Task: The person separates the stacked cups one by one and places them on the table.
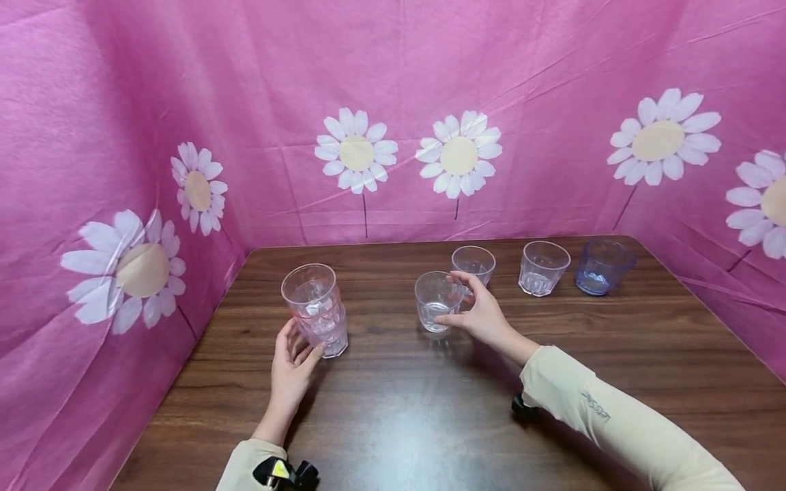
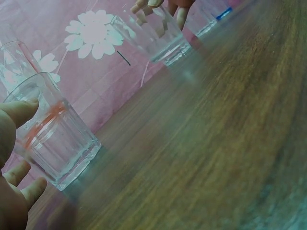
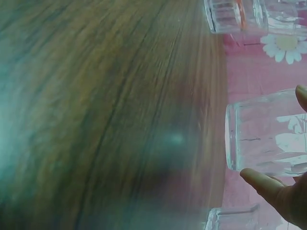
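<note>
My left hand point(image 1: 301, 342) curls round the base of a stack of tall clear glasses point(image 1: 316, 310) at the left of the brown wooden table point(image 1: 393, 409). In the left wrist view the thumb point(image 2: 21, 109) lies against the side of the stack point(image 2: 60, 143). My right hand point(image 1: 451, 299) grips a short clear glass point(image 1: 434, 300) standing mid-table, index finger at the rim and thumb low on the side. In the right wrist view the thumb point(image 3: 264, 181) presses this glass point(image 3: 268, 132).
Behind the held glass stand two more short clear glasses point(image 1: 473, 262) point(image 1: 542, 267) and a blue glass point(image 1: 602, 266), in a row near the back edge. A pink cloth with white daisies point(image 1: 393, 102) closes in the table at the back and both sides.
</note>
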{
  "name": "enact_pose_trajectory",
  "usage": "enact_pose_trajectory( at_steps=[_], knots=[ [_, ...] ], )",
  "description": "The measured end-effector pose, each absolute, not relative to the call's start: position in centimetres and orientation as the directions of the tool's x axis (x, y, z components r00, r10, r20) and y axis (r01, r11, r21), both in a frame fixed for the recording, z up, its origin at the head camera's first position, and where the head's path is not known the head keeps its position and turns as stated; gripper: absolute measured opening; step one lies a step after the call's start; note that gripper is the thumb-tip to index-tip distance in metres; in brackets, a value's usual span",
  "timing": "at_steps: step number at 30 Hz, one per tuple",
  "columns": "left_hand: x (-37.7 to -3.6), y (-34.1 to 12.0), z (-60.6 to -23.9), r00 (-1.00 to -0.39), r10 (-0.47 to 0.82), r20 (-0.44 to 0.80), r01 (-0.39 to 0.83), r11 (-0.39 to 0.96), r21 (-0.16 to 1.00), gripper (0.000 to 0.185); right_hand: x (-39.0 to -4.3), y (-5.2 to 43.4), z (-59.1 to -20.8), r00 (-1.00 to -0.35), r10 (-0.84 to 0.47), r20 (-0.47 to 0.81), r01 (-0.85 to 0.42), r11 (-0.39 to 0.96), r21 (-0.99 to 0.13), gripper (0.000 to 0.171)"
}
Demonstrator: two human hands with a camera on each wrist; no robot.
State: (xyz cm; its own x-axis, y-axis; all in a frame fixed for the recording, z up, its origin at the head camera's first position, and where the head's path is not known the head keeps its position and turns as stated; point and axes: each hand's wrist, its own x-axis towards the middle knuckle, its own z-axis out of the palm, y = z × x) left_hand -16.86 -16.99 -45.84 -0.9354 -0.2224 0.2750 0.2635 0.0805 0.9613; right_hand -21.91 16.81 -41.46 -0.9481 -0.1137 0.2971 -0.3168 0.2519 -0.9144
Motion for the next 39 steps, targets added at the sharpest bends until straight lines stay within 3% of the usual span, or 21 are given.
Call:
enact_pose_trajectory(
  at_steps=[24, 39],
  knots=[
    [-17.0, -17.0, -46.0, -0.936, -0.217, 0.278, 0.270, 0.065, 0.961, 0.069, -19.7, 21.7, -41.2, -0.963, -0.060, 0.264, -0.268, 0.325, -0.907, 0.092],
    [-16.9, -17.0, -46.1, -0.937, -0.215, 0.276, 0.269, 0.059, 0.961, 0.069, -17.8, 26.5, -40.9, -0.959, 0.023, 0.283, -0.230, 0.521, -0.822, 0.090]
  ],
)
